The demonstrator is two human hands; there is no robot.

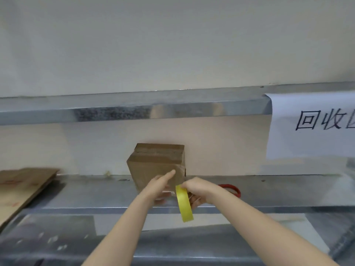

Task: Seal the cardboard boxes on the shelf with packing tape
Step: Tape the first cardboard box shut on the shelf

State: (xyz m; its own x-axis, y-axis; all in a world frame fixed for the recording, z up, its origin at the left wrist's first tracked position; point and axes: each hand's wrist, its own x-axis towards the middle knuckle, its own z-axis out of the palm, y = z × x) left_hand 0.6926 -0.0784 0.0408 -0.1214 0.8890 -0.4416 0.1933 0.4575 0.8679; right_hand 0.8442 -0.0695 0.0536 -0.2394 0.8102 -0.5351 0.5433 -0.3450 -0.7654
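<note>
Below the fingers, nearest the camera: a lower shelf level, blurred, with a white sheet (240, 221) lying under the right forearm. Both bare forearms reach up and forward to the metal shelf (86, 191).

On the right hand (194, 186), the fingers (195, 201) are curled round a yellow tape roll (184, 203), thumb over its top. The roll is seen nearly edge-on and hangs down past the shelf's front lip.

The left hand (161, 184) is just beside it. Its fingers (171, 174) are straight and pressed together, tips on the front face of the cardboard box (153, 166). Can't tell if any tape runs from roll to box; it's blurred there.

The box stands upright on the shelf right behind both hands, close to the wall, flaps closed. A glossy band over its top and right corner looks like tape.

- Right of the right-hand fingers, behind the wrist: a red looped thing (233, 188) on the shelf, mostly hidden, can't identify it.
- Far left of the left-hand fingers: flattened cardboard (25, 185) on the shelf, reaching past its front edge.
- Above the fingers: the metal beam (115, 112) of the next level up.
- Up and right: a white paper sign (311, 131) on that beam, handwritten "回收", rest cut off by the frame.
- Behind it all: a plain pale wall (172, 45).
</note>
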